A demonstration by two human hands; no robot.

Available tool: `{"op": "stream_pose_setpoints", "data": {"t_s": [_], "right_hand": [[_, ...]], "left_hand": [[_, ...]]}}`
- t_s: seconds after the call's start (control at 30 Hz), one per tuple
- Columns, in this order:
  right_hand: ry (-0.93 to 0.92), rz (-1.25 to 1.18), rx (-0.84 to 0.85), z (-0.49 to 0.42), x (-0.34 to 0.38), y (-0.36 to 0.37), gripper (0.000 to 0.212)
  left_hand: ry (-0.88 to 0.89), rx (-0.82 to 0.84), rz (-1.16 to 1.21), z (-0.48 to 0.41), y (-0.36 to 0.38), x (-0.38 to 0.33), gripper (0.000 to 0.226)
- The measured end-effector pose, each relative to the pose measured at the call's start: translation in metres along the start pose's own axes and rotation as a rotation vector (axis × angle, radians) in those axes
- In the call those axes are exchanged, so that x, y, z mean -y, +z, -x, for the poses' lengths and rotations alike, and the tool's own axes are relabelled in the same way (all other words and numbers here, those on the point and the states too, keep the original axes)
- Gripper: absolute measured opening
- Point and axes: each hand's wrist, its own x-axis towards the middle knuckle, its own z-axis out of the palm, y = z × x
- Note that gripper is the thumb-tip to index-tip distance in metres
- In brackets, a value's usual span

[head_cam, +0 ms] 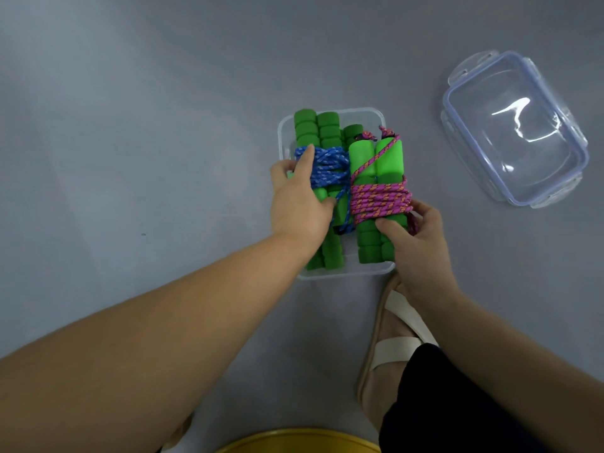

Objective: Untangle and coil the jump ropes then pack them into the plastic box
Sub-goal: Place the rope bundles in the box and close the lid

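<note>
A clear plastic box (366, 114) sits on the grey floor and holds two coiled jump ropes with green foam handles. The blue rope bundle (330, 166) lies on the left side of the box. My left hand (299, 197) rests over it, fingers curled round its handles and cord. The pink rope bundle (379, 197) lies on the right side, its upper handles sticking above the rim. My right hand (411, 237) grips its lower end, thumb on the handles and fingers round the far side.
The box's clear lid (513, 129) with blue-tinted clips lies upside down on the floor to the right. My foot in a beige sandal (392, 338) stands just below the box. A yellow rim (294, 443) shows at the bottom edge.
</note>
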Motion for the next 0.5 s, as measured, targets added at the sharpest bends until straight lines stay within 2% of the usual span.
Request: {"op": "stream_pose_setpoints", "data": {"t_s": [0.13, 0.27, 0.37, 0.4, 0.5], "right_hand": [[0.015, -0.017, 0.019, 0.002, -0.001, 0.007, 0.045], [-0.047, 0.099, 0.016, -0.001, 0.002, 0.008, 0.047], [-0.063, 0.111, 0.002, 0.000, 0.003, 0.010, 0.047], [-0.065, 0.110, -0.004, 0.001, 0.003, 0.010, 0.047], [-0.078, 0.122, -0.016, 0.002, 0.003, 0.010, 0.046]], "left_hand": [[0.067, -0.129, -0.059, -0.003, 0.001, 0.006, 0.066], [0.083, -0.064, -0.216, -0.006, -0.001, 0.013, 0.058], [0.277, -0.144, -0.450, -0.007, 0.002, 0.016, 0.061], [0.361, -0.123, -0.510, -0.007, 0.004, 0.016, 0.066], [0.495, 0.115, -0.660, -0.011, 0.008, 0.019, 0.069]]}}
